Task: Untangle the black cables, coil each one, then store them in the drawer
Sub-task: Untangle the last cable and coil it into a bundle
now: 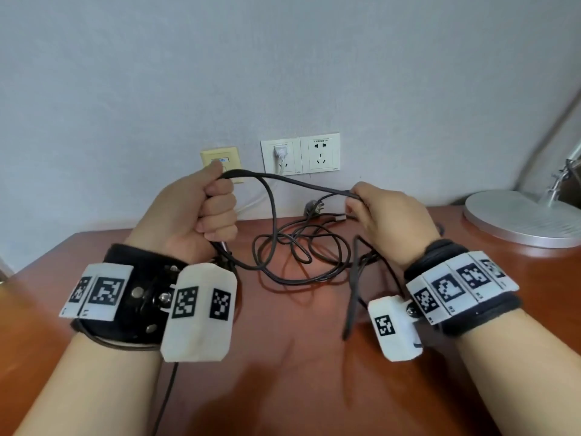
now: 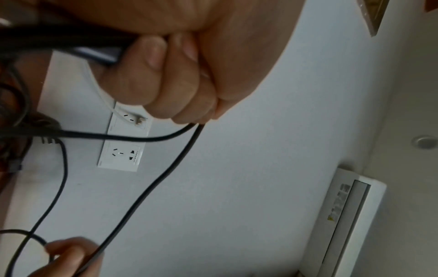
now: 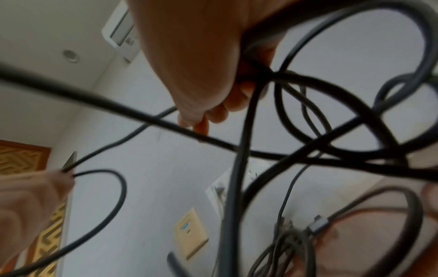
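Note:
My left hand (image 1: 217, 209) is raised above the wooden table (image 1: 298, 372) in a fist that grips a black cable (image 1: 298, 183). Loops of it hang from the bottom of the fist. The cable runs rightward to my right hand (image 1: 356, 202), which pinches it between thumb and fingers. More cable trails from that hand down past the wrist. A tangle of black cables (image 1: 298, 250) lies on the table under both hands, with a three-pin plug (image 1: 314, 205) and a small metal connector (image 1: 341, 218) at its far side. In the left wrist view the fist (image 2: 180, 78) grips the cable (image 2: 161, 185). No drawer is in view.
A lamp's round silver base (image 1: 515, 218) stands at the table's back right. On the wall behind are a double white socket (image 1: 319, 154) with a white plug (image 1: 280, 152) in it and a yellow network plate (image 1: 224, 158). The table's left corner slopes away near my left wrist.

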Motion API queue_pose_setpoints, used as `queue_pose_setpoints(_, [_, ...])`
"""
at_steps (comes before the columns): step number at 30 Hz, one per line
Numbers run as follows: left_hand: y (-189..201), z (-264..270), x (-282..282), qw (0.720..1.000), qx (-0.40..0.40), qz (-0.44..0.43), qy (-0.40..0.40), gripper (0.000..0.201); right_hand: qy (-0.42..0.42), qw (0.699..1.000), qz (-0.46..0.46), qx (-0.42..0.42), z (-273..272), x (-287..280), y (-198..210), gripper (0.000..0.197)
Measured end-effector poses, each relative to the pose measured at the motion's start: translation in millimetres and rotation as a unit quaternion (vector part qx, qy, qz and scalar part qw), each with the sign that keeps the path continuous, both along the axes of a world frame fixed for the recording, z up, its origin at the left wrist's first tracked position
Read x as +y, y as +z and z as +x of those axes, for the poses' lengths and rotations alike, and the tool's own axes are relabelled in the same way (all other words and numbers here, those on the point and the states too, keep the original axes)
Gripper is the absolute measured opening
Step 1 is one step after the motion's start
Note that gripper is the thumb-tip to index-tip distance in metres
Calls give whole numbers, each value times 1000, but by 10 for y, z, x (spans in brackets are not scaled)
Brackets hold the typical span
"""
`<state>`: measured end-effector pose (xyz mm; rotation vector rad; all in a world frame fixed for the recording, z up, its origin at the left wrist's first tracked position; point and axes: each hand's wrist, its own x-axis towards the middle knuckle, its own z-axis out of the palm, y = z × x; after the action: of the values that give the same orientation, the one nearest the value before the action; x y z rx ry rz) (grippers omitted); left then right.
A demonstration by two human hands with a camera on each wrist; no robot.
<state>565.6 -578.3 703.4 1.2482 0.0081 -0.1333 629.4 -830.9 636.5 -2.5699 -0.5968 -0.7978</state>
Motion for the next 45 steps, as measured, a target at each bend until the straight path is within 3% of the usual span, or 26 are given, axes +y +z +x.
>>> queue_pose_setpoints(3, [-12, 48, 89, 998, -29, -26, 39, 59, -49, 995, -78, 41, 94, -189, -19, 28])
queue_pose_setpoints(6, [-37, 70, 82, 997, -47, -22, 50, 58, -20, 959, -108, 262, 37, -300, 62, 61])
queue_pose_setpoints(8, [-44, 70, 58, 996, -54, -17, 64, 55, 28, 936, -99, 337, -90, -310, 237, 78])
queue_pose_setpoints(10, [-40, 60, 53, 995, -60, -19, 82, 52, 50, 954, -66, 288, -200, -334, 430, 69])
queue_pose_setpoints(13, [-19, 39, 68, 991, -72, -20, 113, 49, 56, 980, 5, 193, -352, -416, 664, 34])
queue_pose_setpoints(15, [-2, 30, 70, 989, -82, -22, 122, 50, 26, 987, -8, 156, -432, -490, 748, 15])
queue_pose_setpoints(18, [2, 20, 22, 989, -91, -23, 112, 50, -10, 991, -4, 132, -522, -496, 817, 10])
queue_pose_setpoints(20, [-7, 8, -52, 991, -95, -18, 89, 50, 0, 991, 14, 132, -583, -351, 820, 23])
queue_pose_setpoints(24, [-33, -14, -211, 995, -97, -18, 22, 45, 55, 968, 129, 210, -676, 330, 469, 61])
queue_pose_setpoints(26, [-41, -21, -227, 995, -93, -45, -3, 44, 83, 950, 215, 212, -687, 704, 157, 50])
queue_pose_setpoints(29, [-40, -19, -189, 992, -86, -92, -28, 45, 104, 923, 321, 183, -624, 916, -150, 16])
queue_pose_setpoints(32, [-56, 3, -152, 989, -75, -100, -78, 48, 94, 918, 372, 105, -534, 856, -192, 20])
queue_pose_setpoints(36, [-94, 28, -148, 975, -87, -108, -173, 53, 126, 864, 468, 136, -436, 793, -95, 27])
queue_pose_setpoints(37, [-91, 34, -135, 975, -92, -124, -160, 53, 129, 862, 471, 138, -413, 778, -100, 27])
queue_pose_setpoints(39, [-65, 43, -65, 975, -104, -168, -106, 54, 136, 893, 408, 130, -386, 738, -134, 29])
queue_pose_setpoints(42, [-37, 52, 169, 966, -127, -223, -21, 55, 141, 958, 207, 136, -340, 662, -223, 30])
queue_pose_setpoints(45, [-27, 37, 287, 959, -144, -244, 1, 55, 124, 973, 121, 151, -294, 575, -221, 32])
